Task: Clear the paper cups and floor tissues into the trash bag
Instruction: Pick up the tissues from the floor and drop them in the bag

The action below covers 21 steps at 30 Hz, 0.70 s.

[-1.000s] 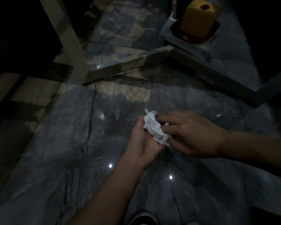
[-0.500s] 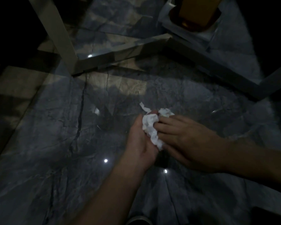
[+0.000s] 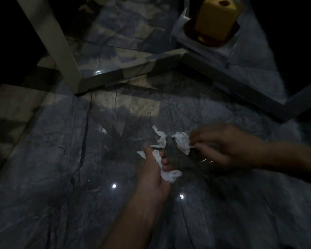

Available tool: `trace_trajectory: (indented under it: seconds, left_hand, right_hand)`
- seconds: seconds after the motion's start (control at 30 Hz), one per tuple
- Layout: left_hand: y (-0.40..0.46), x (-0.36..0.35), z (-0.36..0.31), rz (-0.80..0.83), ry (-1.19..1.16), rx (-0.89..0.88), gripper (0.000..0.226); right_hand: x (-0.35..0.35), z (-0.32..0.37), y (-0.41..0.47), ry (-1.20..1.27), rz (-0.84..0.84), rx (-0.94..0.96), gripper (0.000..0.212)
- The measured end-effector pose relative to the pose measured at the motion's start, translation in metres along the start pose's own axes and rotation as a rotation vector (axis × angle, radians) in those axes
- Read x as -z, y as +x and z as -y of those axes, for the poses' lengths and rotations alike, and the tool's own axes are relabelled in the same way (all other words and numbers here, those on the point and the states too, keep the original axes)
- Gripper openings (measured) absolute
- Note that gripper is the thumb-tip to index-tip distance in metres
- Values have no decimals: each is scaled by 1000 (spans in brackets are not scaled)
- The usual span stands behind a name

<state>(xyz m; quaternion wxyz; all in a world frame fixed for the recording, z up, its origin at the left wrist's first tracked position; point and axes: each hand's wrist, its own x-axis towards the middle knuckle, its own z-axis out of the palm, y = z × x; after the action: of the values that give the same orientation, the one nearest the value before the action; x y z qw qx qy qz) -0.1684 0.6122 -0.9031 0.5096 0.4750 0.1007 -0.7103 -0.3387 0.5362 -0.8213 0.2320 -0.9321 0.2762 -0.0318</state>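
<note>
- White crumpled tissue paper (image 3: 169, 174) sits in the left hand (image 3: 152, 174), whose fingers are curled round it, a wrinkled wad sticking out below the fingers and a torn strip trailing up past the thumb.
- A second white crumpled tissue piece (image 3: 182, 143) is pinched at the fingertips of the right hand (image 3: 224, 146); that hand is smeared by motion, so exactly which fingers grip it is hard to tell.
- Both hands hang above the middle of the glossy grey marble floor (image 3: 61, 177), apart from each other, with a ragged tissue strip between them; whether the two pieces are joined cannot be told.
- The floor is veined, with a dark crack line left of the hands and small bright light reflections just below them.
- A pale, square-section metal furniture frame (image 3: 65, 56) stands toward the floor's far left, its upper end cut off by the picture edge.
- A yellow block-shaped object with a round hole (image 3: 216, 17) sits at the far right on a dark dish; the dim light hides what it is.
</note>
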Motion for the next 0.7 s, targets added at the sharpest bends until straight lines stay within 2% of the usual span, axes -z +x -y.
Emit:
trace_trajectory:
  seconds: [0.17, 0.2, 0.33, 0.4, 0.53, 0.7]
  left_hand:
    - [-16, -9, -2, -88, -82, -15, 50]
    - [-19, -11, -4, -105, -97, -11, 46]
    - [-28, -17, -8, -2, -230, 23, 36]
    - [-30, -13, -11, 12, -259, 9, 54]
    - [-28, -5, -10, 51, -325, 30, 60]
    - [-27, 3, -2, 68, -322, 80, 56]
  right_hand:
    - [43, -41, 35, -190, 303, -261, 23]
    - [50, -47, 46, -216, 320, -303, 25]
    - [50, -54, 81, -156, 139, -417, 27]
    - [29, -47, 82, -57, 25, -439, 24]
    - [-9, -48, 66, 1, 115, -464, 21]
    - [-22, -55, 54, -25, 150, -503, 36]
